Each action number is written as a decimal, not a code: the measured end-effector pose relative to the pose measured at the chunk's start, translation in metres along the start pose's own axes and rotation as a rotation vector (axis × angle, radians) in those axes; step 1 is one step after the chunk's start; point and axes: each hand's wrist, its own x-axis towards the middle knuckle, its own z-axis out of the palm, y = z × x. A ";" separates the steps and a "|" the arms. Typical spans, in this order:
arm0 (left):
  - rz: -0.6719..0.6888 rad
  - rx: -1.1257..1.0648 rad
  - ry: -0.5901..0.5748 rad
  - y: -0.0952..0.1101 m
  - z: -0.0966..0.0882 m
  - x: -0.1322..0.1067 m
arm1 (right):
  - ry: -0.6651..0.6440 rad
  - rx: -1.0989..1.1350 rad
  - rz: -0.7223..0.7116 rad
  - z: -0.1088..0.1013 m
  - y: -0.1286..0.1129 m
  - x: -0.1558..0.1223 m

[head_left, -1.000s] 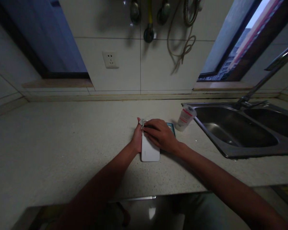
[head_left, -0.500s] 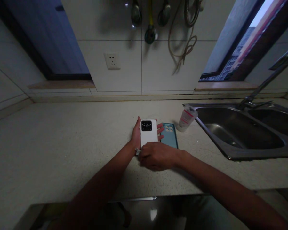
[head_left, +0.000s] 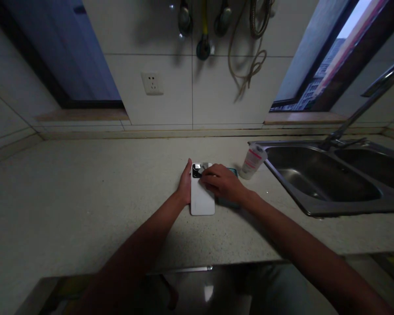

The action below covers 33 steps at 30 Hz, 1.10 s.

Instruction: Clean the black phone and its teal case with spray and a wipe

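Note:
A white smartphone [head_left: 202,199] lies back side up in my left hand [head_left: 185,183], whose thumb runs along its left edge; the other fingers are hidden beneath it. My right hand [head_left: 221,180] is over the phone's upper right, fingers pinched on a small pale wipe [head_left: 205,166] against the black camera block [head_left: 196,170]. Whether the wipe is cloth or paper is too small to tell. Behind my right hand, a teal phone case [head_left: 233,171] rests on the counter, mostly covered by that hand.
A clear plastic cup [head_left: 253,161] with red print stands right of the case. Farther right, a steel double sink [head_left: 307,210] with a tall faucet [head_left: 357,113] is set into the speckled counter [head_left: 118,188]. A wall socket [head_left: 152,83] and hanging hoses are at the back.
My right hand has moved from the phone's lower end up to its camera block with the wipe. The phone's lower part now shows, while the case is more covered.

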 end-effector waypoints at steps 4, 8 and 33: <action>-0.004 -0.016 0.019 0.002 0.001 -0.002 | 0.115 0.034 0.128 0.003 0.006 -0.003; 0.006 -0.026 0.031 0.003 0.001 -0.002 | 0.146 0.073 0.211 0.006 0.009 -0.005; 0.191 -0.131 0.133 0.005 0.008 -0.006 | -0.657 0.339 0.361 -0.027 -0.008 0.007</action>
